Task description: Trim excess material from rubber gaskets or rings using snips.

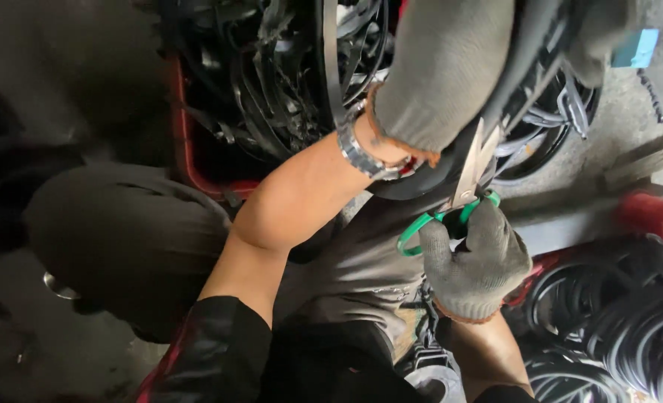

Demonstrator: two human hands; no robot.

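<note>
My left hand (443,67), in a grey knit glove with a metal watch (358,153) at the wrist, grips a thick black rubber piece (496,97) at the top of the view. My right hand (477,261), also gloved, holds green-handled scissors (469,175). Their metal blades point up and bite into the black rubber just below my left hand. The rubber curves down past my left wrist.
A red crate (186,142) full of tangled black rubber strips stands at upper left. More black rubber rings (630,321) lie piled at lower right, beside a red object (652,213). My knees and dark trousers fill the lower middle.
</note>
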